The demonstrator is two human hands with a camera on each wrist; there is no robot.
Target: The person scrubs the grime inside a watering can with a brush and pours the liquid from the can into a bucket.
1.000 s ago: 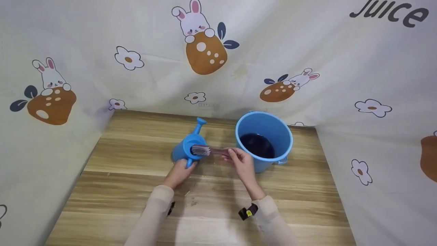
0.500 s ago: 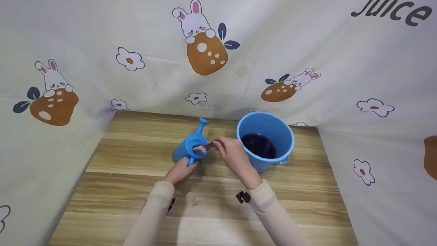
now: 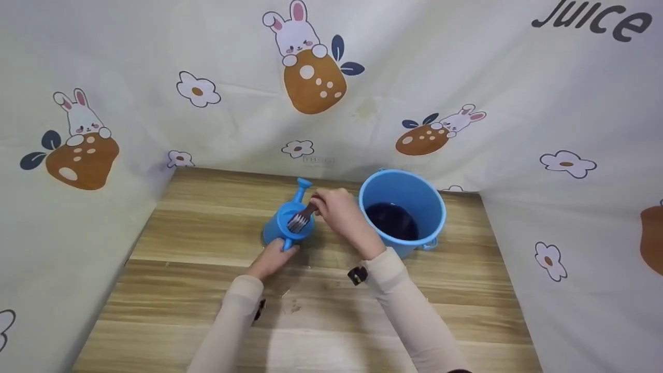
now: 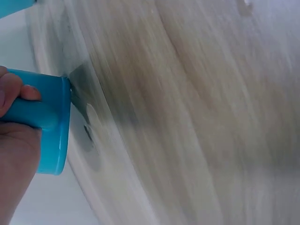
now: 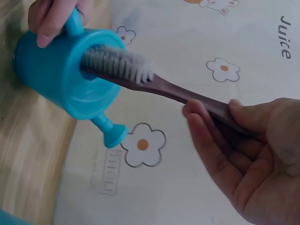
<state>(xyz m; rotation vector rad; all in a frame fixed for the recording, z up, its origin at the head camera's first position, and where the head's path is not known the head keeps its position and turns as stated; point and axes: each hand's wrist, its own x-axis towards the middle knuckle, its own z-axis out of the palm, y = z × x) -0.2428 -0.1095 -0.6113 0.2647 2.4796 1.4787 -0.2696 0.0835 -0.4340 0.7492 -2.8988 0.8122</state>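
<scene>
A small blue watering can (image 3: 273,228) stands on the wooden table, its spout pointing to the back. My left hand (image 3: 273,258) grips the can's handle (image 4: 28,112), fingers wrapped round it in the left wrist view. In my right hand (image 3: 339,215) is a brush with a dark brown handle (image 5: 173,90), pinched between thumb and fingers. The brush's pale bristles (image 5: 119,65) reach into the can's open top, and its tip is hidden inside the can.
Right of the watering can stands a blue bucket (image 3: 401,181) with dark liquid (image 3: 391,220) at its bottom. Wet spots (image 3: 295,305) mark the wooden table (image 3: 207,217). Printed cloth (image 3: 228,124) hangs along the back and both sides.
My right hand has moved left and toward the back, swinging the brush from nearly level to a steep slant over the can's opening. My left hand and the can have barely moved.
</scene>
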